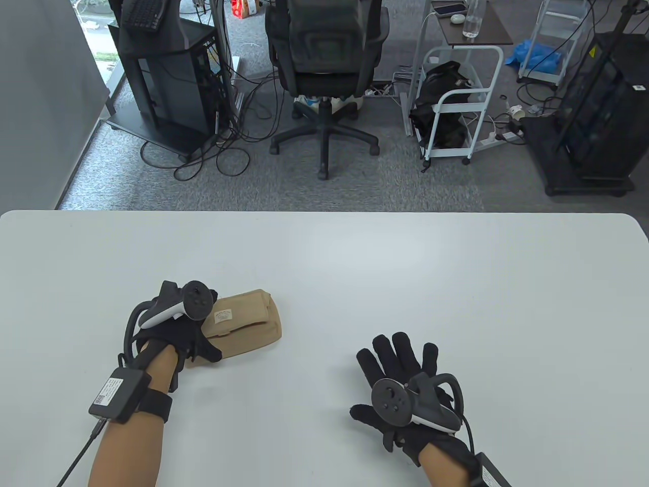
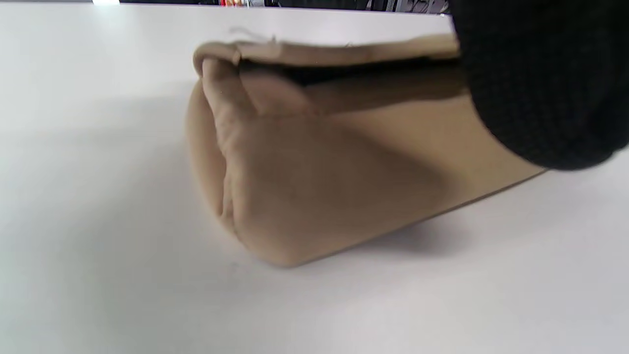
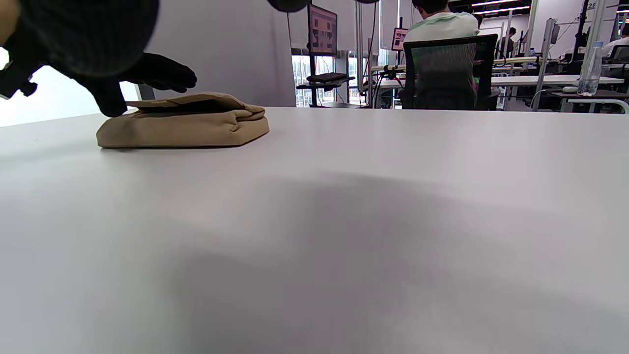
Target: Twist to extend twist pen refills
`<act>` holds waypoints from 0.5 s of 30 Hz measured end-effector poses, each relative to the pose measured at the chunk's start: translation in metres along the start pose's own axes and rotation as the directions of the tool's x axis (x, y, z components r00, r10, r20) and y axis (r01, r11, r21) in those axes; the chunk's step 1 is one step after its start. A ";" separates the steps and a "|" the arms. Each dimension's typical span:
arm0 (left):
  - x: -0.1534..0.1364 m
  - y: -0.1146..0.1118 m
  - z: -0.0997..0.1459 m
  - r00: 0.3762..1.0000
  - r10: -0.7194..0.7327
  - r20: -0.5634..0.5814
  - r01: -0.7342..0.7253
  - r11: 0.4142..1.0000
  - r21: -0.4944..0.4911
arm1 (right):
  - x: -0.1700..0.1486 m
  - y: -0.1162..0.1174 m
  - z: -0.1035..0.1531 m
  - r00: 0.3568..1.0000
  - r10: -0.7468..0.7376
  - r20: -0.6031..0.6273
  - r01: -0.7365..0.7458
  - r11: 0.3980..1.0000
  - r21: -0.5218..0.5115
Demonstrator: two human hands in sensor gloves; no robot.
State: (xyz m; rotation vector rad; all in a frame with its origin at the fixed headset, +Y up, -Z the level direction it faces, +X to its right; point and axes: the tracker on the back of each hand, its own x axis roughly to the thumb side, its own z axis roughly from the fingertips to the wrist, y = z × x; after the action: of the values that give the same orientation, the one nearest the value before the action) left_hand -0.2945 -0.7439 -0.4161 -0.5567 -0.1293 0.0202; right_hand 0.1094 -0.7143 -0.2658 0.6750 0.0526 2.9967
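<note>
A tan fabric pencil pouch (image 1: 243,322) lies flat on the white table (image 1: 405,274), left of centre. My left hand (image 1: 190,329) rests on the pouch's left end, fingers over its top and thumb at its near edge. The pouch fills the left wrist view (image 2: 304,172), with a gloved finger (image 2: 540,83) on it. It also shows in the right wrist view (image 3: 186,123) with my left hand's fingers (image 3: 162,73) on top. My right hand (image 1: 400,370) lies spread and empty on the table, to the right. No pen is visible.
Past the table's far edge stand an office chair (image 1: 324,76), a black equipment stand (image 1: 167,86) with cables, and a white cart (image 1: 456,106).
</note>
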 end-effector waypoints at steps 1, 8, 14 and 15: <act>-0.002 -0.004 -0.004 1.000 0.005 -0.004 -0.005 1.000 -0.020 | 0.000 0.001 0.000 1.000 0.001 -0.002 -0.001 1.000 0.003; -0.010 -0.020 -0.019 0.999 0.036 0.017 -0.034 0.997 -0.067 | -0.003 0.004 -0.002 1.000 -0.010 -0.009 0.010 1.000 0.025; -0.010 -0.018 -0.023 1.000 -0.002 0.022 0.002 1.000 -0.025 | -0.005 0.004 -0.002 1.000 -0.012 -0.019 0.013 0.999 0.033; -0.010 -0.018 -0.024 1.000 -0.001 0.025 0.001 1.000 -0.025 | -0.005 0.003 -0.002 1.000 -0.012 -0.022 0.012 0.999 0.033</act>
State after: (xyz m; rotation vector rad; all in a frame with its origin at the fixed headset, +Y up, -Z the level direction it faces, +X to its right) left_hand -0.3015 -0.7721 -0.4277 -0.5812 -0.1544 0.0248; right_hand 0.1130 -0.7181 -0.2695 0.6436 0.1078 2.9980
